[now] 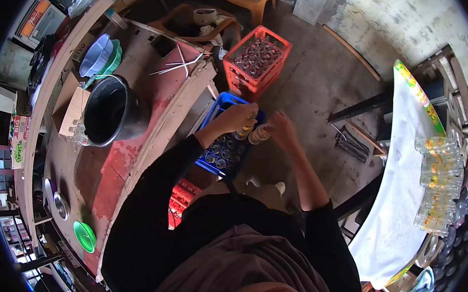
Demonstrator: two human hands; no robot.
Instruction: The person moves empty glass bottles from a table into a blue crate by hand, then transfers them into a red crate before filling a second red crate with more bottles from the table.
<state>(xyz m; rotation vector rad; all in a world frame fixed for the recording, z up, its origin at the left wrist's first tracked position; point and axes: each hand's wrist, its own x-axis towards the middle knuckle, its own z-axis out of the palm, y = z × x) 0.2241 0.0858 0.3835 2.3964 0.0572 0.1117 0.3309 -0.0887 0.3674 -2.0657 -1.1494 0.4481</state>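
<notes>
My left hand (238, 117) is closed around a clear glass bottle (242, 133) with a yellow label, held above the blue crate (228, 98). Just to the right, my right hand (282, 129) grips a second glass bottle (258, 135), also with a yellow label, near the crate's right side. Several glass bottles (222, 152) stand inside the blue crate below my hands. Part of the crate is hidden behind my left forearm.
A red crate (253, 83) packed with bottles stands beyond the blue one. Leftward, a wooden table (153, 140) carries a black bucket (107, 110) and basins. On the right, labelled glasses (440, 166) line a white-covered table (389, 211). Another red crate (181, 199) sits low.
</notes>
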